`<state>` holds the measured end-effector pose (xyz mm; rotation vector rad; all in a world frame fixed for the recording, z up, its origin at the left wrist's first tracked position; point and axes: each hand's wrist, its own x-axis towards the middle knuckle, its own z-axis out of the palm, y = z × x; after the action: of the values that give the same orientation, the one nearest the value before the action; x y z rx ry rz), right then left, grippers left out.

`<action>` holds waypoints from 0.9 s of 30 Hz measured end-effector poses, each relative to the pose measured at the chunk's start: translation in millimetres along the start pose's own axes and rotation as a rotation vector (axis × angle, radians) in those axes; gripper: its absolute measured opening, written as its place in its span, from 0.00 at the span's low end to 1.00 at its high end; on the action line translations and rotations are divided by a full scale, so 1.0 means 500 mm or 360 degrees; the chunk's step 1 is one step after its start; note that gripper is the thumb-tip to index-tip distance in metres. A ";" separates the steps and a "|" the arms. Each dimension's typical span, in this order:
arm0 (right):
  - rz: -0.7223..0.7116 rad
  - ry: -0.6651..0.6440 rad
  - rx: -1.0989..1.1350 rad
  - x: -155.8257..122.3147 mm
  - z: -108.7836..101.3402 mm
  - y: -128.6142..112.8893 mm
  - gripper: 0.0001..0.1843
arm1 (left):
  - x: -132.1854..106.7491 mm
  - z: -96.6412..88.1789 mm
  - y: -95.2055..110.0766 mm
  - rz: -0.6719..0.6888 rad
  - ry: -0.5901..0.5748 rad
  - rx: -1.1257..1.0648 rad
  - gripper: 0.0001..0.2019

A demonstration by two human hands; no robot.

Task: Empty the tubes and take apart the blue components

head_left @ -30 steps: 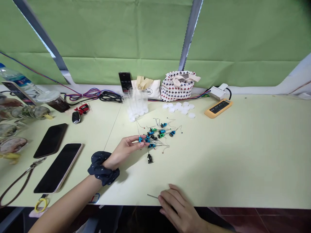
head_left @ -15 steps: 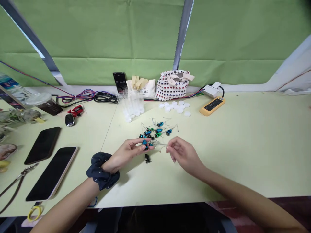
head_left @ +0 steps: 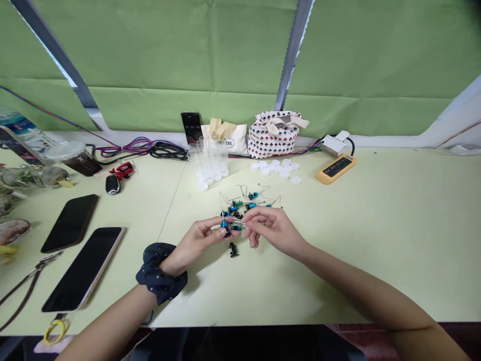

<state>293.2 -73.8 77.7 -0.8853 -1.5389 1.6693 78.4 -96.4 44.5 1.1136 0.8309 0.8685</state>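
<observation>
My left hand pinches a small blue piece with a thin wire between thumb and fingertips; a dark scrunchie sits on that wrist. My right hand is closed in a pinch right beside it, its fingertips at the same wire. Just behind both hands lies a heap of small blue, green and black pieces with wire leads. One black piece stands alone below the hands.
Clear plastic tubes and white caps stand behind the heap. A yellow power strip, two cloth bags, a propped phone, two flat phones, a car key and cables lie around.
My right hand came up from the table's front edge and across to the left, meeting my left hand at the blue piece. The left hand stayed in place with its pinch.
</observation>
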 end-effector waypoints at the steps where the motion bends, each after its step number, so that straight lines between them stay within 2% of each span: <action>1: 0.0006 -0.0071 0.0063 0.002 -0.003 -0.007 0.08 | 0.000 -0.002 -0.003 0.0002 0.0016 -0.0043 0.16; 5: -0.0073 -0.0272 0.0193 0.008 -0.010 -0.031 0.14 | 0.000 -0.010 -0.011 -0.0004 0.0057 -0.0168 0.15; 10: -0.0136 -0.0404 0.0211 0.014 -0.008 -0.034 0.16 | -0.001 -0.012 -0.013 -0.0001 0.0110 -0.0232 0.14; 12: -0.0200 -0.0344 0.0087 0.018 -0.007 -0.025 0.13 | -0.001 -0.012 -0.011 0.0012 0.0110 -0.0233 0.13; 17: -0.0549 0.0025 -0.0699 0.025 -0.006 0.001 0.12 | 0.000 -0.014 -0.007 0.0031 0.0062 -0.0206 0.14; 19: -0.0453 -0.0008 -0.0717 0.026 -0.002 0.009 0.13 | 0.001 -0.015 -0.009 0.0022 0.0070 -0.0194 0.14; 23: -0.0083 -0.0275 -0.0339 0.027 0.013 0.027 0.14 | 0.002 -0.015 -0.016 -0.0009 0.0111 -0.0252 0.13; 27: -0.0105 -0.0212 -0.0281 0.030 0.024 0.031 0.14 | 0.003 -0.013 -0.015 -0.0083 0.0138 -0.0369 0.12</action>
<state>274.7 -68.5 62.6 -0.8166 -1.8089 1.5910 74.5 -94.2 35.4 0.8535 0.8045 0.9489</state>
